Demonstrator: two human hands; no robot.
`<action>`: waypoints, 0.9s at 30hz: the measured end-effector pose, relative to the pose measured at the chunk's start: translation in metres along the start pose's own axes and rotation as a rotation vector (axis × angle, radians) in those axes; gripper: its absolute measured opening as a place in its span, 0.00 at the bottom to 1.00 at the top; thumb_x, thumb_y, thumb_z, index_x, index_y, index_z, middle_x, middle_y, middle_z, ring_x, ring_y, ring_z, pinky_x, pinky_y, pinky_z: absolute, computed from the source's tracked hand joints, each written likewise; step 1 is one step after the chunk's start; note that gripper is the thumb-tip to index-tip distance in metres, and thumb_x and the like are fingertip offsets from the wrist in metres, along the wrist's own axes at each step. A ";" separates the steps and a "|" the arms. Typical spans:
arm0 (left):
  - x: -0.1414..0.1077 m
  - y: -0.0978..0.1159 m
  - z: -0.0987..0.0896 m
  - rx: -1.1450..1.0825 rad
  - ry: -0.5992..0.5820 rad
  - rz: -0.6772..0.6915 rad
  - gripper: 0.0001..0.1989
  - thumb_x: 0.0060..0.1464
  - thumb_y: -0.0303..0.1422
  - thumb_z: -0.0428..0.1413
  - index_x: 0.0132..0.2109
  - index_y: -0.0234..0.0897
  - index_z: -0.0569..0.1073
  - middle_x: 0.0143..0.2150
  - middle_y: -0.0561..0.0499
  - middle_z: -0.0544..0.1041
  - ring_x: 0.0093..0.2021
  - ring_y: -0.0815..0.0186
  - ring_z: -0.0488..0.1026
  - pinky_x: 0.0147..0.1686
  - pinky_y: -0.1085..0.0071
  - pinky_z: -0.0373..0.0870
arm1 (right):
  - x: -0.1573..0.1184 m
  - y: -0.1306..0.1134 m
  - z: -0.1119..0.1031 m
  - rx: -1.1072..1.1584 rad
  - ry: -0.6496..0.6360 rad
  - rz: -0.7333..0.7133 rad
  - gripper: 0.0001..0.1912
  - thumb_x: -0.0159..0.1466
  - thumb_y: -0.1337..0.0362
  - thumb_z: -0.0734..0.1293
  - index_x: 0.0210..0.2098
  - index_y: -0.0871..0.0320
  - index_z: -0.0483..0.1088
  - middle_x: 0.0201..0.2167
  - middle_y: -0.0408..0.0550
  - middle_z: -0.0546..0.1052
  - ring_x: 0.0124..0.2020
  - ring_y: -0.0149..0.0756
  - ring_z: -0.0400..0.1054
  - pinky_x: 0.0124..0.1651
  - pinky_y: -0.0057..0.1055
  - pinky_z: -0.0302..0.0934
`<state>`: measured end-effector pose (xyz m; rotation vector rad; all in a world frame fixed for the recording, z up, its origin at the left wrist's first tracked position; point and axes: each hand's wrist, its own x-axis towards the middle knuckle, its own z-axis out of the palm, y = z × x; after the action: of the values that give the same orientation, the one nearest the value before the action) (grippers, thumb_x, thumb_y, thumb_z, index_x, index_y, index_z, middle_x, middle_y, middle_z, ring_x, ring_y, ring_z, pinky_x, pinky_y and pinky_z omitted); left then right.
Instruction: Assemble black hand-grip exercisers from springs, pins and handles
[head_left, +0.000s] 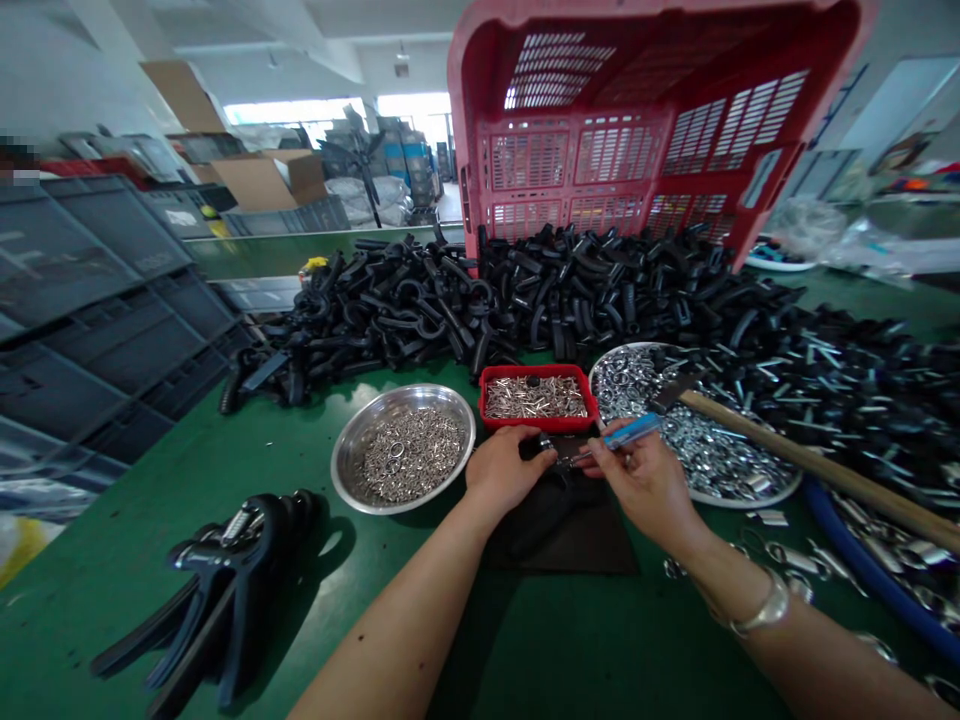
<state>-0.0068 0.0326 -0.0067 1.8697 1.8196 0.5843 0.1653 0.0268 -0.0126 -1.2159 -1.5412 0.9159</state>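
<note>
My left hand is closed on a black plastic clamp part, which lies low over a dark mat and is hard to make out against it. In my right hand is a blue-handled screwdriver, its metal shaft pointing left toward the clamp part near my left fingertips. Whether the tip touches the part I cannot tell. Just beyond my hands is a red tray of small metal pins. To the left stands a steel bowl full of tiny metal pieces.
Assembled black spring clamps lie at the left front. A hammer rests across a white basin of metal parts at right. Behind, black clamp parts spill from a tipped red crate. Grey bins are stacked left.
</note>
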 end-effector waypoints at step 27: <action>-0.001 -0.004 -0.002 -0.016 -0.015 0.005 0.19 0.50 0.46 0.51 0.47 0.44 0.69 0.47 0.52 0.73 0.44 0.62 0.70 0.42 0.69 0.65 | 0.074 -0.007 -0.006 -0.513 0.088 -0.050 0.17 0.56 0.50 0.62 0.34 0.58 0.63 0.29 0.49 0.74 0.31 0.38 0.70 0.33 0.34 0.65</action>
<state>-0.0113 0.0318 -0.0073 1.8634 1.7960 0.5828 0.1643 0.0973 0.0120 -1.5403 -1.7858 0.4327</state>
